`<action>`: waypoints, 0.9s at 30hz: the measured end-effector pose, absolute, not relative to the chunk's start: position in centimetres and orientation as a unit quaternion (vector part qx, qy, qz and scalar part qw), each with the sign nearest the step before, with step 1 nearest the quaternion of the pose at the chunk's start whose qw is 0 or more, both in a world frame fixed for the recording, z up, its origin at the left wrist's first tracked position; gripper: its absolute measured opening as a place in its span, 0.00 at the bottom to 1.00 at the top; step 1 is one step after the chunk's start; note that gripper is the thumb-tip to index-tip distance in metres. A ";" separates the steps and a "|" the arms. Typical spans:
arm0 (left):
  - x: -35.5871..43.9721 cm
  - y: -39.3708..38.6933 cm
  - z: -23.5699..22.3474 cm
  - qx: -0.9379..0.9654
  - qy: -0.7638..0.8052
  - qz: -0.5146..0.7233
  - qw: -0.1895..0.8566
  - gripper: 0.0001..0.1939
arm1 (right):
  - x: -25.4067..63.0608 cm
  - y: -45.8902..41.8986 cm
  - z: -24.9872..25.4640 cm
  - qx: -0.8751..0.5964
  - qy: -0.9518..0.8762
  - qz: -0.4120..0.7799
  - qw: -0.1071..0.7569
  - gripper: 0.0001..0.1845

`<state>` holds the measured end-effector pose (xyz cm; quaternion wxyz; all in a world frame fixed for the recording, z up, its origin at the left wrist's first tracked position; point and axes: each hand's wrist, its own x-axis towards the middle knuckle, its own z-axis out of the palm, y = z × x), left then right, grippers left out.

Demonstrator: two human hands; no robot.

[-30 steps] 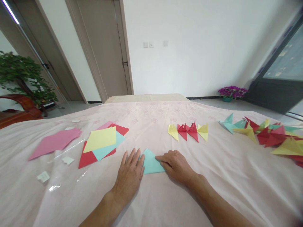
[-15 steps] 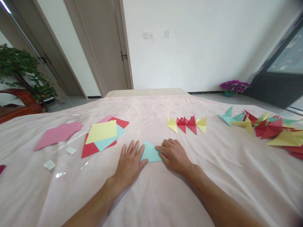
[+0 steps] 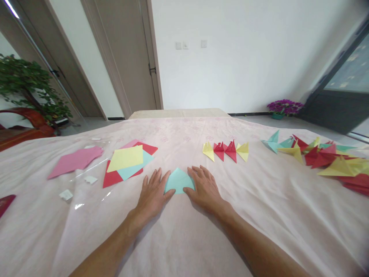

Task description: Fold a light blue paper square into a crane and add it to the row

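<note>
A folded sheet of light blue paper point(image 3: 180, 181), its peak pointing away from me, lies flat on the cloth in front of me. My left hand point(image 3: 153, 192) rests over its left side, fingers spread, thumb on the lower edge. Over the right side lies my right hand point(image 3: 204, 188), also with fingers stretched out and thumb on the paper. Both side corners are hidden under the hands. Beyond my right hand stands a short row of folded paper cranes, yellow and red, including a red crane point(image 3: 230, 151).
To the left lie loose yellow point(image 3: 126, 158), red and blue sheets, a pink stack point(image 3: 75, 163), clear plastic wrap and white scraps point(image 3: 66, 195). A dark red object point(image 3: 6, 204) sits at the left edge. Several more cranes point(image 3: 337, 166) are heaped at the right.
My right hand has gone from curled, with a finger on the paper, to spread flat on its right side. More of the blue paper shows between the hands. The view has shifted slightly.
</note>
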<state>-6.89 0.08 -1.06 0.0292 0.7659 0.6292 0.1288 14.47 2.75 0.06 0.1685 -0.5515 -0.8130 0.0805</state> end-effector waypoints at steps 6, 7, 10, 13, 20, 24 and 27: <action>-9.7 -0.3 -1.3 0.748 0.649 0.128 0.044 0.31 | 17.3 3.5 0.3 -0.571 -0.804 0.116 0.120 0.39; -10.2 -0.4 -1.4 0.747 0.651 0.126 0.046 0.31 | 17.8 3.7 0.3 -0.574 -0.802 0.122 0.110 0.39; -11.9 -0.3 -1.8 0.751 0.647 0.118 0.063 0.31 | 19.3 4.6 0.3 -0.575 -0.802 0.135 0.090 0.38; -13.6 0.0 -2.1 0.764 0.629 0.120 0.077 0.29 | 20.6 5.3 0.1 -0.557 -0.813 0.143 0.089 0.37; -13.6 0.5 -1.4 0.771 0.591 0.203 0.120 0.27 | 20.7 5.2 0.8 -0.492 -0.837 0.180 0.158 0.22; -12.0 0.3 -0.9 0.774 0.555 0.274 0.132 0.17 | 19.4 4.3 0.9 -0.469 -0.840 0.181 0.202 0.17; -11.3 0.0 -0.4 0.760 0.530 0.343 0.155 0.06 | 18.7 4.0 0.9 -0.459 -0.810 0.216 0.296 0.04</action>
